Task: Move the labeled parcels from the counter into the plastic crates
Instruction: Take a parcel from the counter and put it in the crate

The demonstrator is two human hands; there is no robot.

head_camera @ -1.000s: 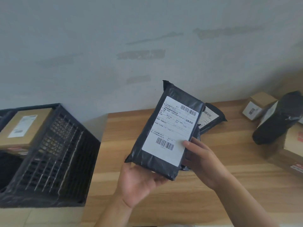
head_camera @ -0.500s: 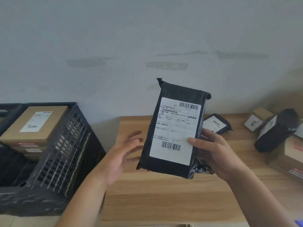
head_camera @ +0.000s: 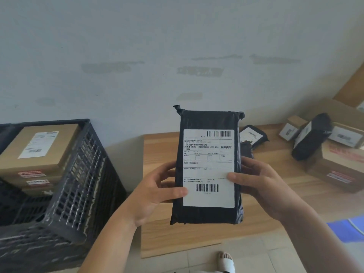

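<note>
Above the counter (head_camera: 256,223), the left hand (head_camera: 151,196) has rejoined the right hand (head_camera: 262,186); both grasp the black parcel (head_camera: 208,168), ready for the left crate (head_camera: 82,186)

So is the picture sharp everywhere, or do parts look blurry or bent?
Head view: the white label on the black parcel, gripped by both hands, left and right, is sharpest, though its small print is unreadable; the crate at the left edge and the cardboard boxes at right look soft and smeared; the wide lens bends the counter edges; lighting is flat and dim, without glare.
</note>
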